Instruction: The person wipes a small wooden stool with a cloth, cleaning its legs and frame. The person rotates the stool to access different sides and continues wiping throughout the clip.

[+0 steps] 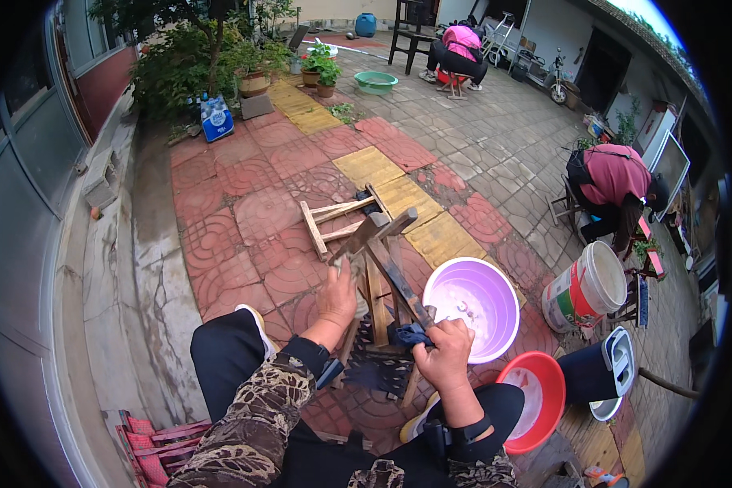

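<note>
A wooden folding stool [398, 276] with a dark woven strap seat [369, 372] is tilted up between my knees. My left hand [335, 299] holds a greyish rag [358, 302] against the stool's wooden frame on the left. The fingers of my right hand [446, 352] are closed around the near end of a dark wooden bar of the stool. A dark blue cloth [411, 335] hangs at that bar, beside the right fist. Beyond the stool, a second wooden stool frame [315, 230] lies on the red paving tiles.
Right of me stand a purple basin [494, 329] and a red basin [553, 390], both with whitish liquid, and a white bucket [604, 277]. Folded red-seated stools [158, 448] lie lower left. Two people in pink tops [619, 177] sit bent over farther off.
</note>
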The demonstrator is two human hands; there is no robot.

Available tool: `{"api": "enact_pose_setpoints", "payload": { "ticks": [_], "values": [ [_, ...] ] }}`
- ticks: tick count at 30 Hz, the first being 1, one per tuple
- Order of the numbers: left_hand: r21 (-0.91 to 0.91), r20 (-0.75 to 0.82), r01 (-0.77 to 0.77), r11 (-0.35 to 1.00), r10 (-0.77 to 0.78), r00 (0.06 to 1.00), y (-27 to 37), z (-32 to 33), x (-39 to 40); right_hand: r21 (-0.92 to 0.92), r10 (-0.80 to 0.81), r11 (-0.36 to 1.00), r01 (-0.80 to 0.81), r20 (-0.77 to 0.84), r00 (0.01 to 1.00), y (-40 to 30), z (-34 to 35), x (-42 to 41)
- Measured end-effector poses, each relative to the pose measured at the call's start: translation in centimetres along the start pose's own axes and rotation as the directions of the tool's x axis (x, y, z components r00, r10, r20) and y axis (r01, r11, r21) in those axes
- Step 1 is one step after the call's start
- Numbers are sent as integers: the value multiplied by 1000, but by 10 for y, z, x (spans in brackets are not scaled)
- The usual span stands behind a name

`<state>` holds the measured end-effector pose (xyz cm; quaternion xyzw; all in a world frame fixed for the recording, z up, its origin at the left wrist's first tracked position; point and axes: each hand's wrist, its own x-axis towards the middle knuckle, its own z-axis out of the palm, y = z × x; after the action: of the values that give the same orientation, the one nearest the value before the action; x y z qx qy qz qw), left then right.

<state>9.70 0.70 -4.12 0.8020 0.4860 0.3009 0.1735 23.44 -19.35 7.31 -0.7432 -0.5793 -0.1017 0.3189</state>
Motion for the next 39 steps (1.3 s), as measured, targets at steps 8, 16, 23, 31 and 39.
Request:
{"api": "enact_pose_setpoints", "payload": {
  "ticks": [8, 16, 23, 31, 39],
  "values": [
    [-351, -381, -108, 930, -36, 924, 20, -23, 15, 0, 11, 1000, -11, 5, 1000, 21, -5, -7],
    [-230, -234, -38, 973, -17, 972, 35, 17, 32, 44, 6, 999, -6, 12, 1000, 28, -8, -7],
    [-333, -134, 111, 936, -164, 977, 17, 23, 25, 18, 59, 998, -60, 53, 997, 35, -11, -9],
    [-285, -186, 94, 954, -152, 971, 35, 34, 40, 80, 47, 996, -51, 42, 998, 45, -11, -4],
    [-459, -156, 313, 832, -422, 893, -28, 61, 38, 52, 37, 998, -41, 74, 997, 43, -15, -8]
  ]
}}
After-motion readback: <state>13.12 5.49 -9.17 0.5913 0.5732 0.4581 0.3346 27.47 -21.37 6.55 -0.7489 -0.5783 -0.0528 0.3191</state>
